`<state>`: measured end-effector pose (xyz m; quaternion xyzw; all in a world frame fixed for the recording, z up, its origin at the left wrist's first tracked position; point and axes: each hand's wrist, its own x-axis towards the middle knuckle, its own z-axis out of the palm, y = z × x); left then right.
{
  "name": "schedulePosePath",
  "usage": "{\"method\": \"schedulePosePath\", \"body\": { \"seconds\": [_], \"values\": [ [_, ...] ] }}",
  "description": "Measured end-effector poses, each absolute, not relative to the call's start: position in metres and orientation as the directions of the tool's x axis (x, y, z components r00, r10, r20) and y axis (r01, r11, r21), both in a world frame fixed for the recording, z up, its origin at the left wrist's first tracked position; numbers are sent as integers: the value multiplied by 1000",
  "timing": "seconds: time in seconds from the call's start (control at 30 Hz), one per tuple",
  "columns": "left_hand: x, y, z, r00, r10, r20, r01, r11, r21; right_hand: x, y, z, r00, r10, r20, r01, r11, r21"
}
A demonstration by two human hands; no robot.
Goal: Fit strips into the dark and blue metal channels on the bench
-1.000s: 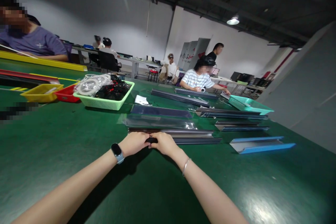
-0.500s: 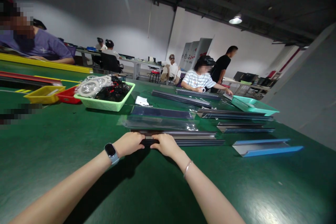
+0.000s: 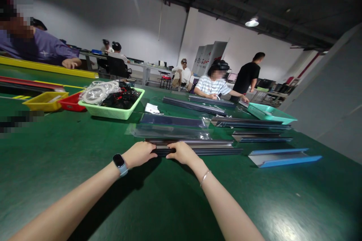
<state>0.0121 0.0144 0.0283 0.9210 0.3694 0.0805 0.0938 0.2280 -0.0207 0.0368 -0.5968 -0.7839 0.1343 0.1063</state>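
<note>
A long, dark, channel-shaped profile (image 3: 216,152) is laid on the glossy green table (image 3: 175,203). It is pinched near its left end by the left hand (image 3: 140,154) and, farther right, by the right hand (image 3: 183,153). Clear plastic film (image 3: 172,132) is spread beyond.

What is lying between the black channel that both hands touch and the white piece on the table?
In the head view, clear plastic film lies behind the black channel; beyond it, a dark flat strip comes before the white piece.

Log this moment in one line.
Left hand: on dark channel, left end | Right hand: same channel, farther right | Behind: clear film
</note>
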Motion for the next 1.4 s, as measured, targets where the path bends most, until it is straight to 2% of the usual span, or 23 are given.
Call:
{"method": "schedulePosePath", "body": {
  "seconds": [0.13, 0.27, 0.5, 0.97, 1.2, 1.4],
  "values": [
    [13, 15, 26, 722, 685, 98, 662, -724, 192, 224, -25, 42, -255, 967, 12, 939, 251, -235],
    [17, 12, 24, 712, 694, 112, 667, -717, 203, 218, -29, 48, -271, 962, 17, 951, 270, -149],
    [26, 6, 20, 694, 711, 112, 676, -697, 237, 207, -30, 42, -410, 909, 71, 877, 414, -243],
    [20, 9, 32, 692, 715, 98, 683, -693, 229, 208, -31, 39, -388, 918, 77, 892, 396, -219],
    [16, 13, 30, 691, 717, 90, 700, -695, 164, 211, -29, 38, -377, 924, 70, 899, 383, -211],
    [15, 14, 27, 697, 712, 87, 691, -700, 181, 214, -29, 45, -340, 940, 6, 918, 334, -214]
  ]
}}
